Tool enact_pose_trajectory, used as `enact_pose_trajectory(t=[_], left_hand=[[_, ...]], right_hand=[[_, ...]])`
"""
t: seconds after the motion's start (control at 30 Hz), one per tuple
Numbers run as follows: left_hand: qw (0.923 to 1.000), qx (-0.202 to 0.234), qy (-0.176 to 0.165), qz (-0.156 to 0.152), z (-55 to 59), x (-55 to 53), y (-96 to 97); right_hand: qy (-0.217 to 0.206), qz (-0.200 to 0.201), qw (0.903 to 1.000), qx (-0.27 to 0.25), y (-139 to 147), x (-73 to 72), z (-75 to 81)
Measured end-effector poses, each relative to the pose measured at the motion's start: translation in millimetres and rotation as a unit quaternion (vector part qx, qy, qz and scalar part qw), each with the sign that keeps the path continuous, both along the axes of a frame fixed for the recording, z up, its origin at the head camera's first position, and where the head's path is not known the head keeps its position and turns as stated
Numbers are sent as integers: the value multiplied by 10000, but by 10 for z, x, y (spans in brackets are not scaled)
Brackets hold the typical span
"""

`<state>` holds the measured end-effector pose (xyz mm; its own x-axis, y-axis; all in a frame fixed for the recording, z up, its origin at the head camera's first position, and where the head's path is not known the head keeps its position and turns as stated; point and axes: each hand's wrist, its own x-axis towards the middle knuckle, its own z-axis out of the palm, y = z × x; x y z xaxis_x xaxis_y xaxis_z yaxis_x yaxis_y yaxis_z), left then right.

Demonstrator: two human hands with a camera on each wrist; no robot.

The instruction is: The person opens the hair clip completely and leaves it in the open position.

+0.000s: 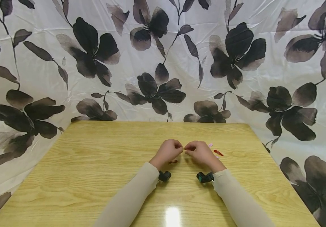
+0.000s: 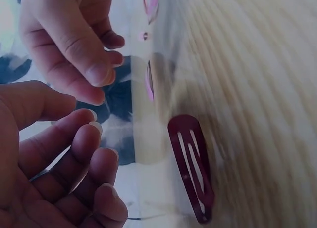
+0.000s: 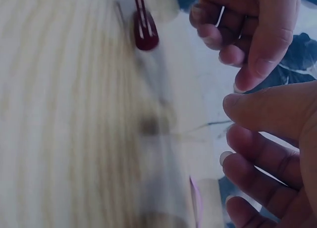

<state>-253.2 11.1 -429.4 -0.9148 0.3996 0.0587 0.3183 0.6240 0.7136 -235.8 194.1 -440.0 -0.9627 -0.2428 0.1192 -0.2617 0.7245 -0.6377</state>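
Steadiness, without nudging the dark red clip [image 2: 190,169] on the table [image 1: 95,170] just beside the left hand [image 1: 169,150], would serve best while that and the right hand [image 1: 200,152] curve tip toward tip (whether pinching anything, I cannot tell).

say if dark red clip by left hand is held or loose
Loose: the dark red clip lies on the table, touching neither left hand nor right hand.
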Motion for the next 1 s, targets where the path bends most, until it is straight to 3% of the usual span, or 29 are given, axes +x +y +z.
enact_pose_trajectory(t=[0.3, 0.67, 1.0], left_hand=[[9994, -341, 18, -13, 37, -68, 141], [9984, -568, 65, -3, 48, -150, 248], [9954, -955, 49, 58, 20, -235, 380]], right_hand=[[132, -71, 9996, 221, 145, -87, 73], [150, -261, 9987, 414, 270, -195, 40], [-54, -340, 9984, 441, 326, -250, 30]])
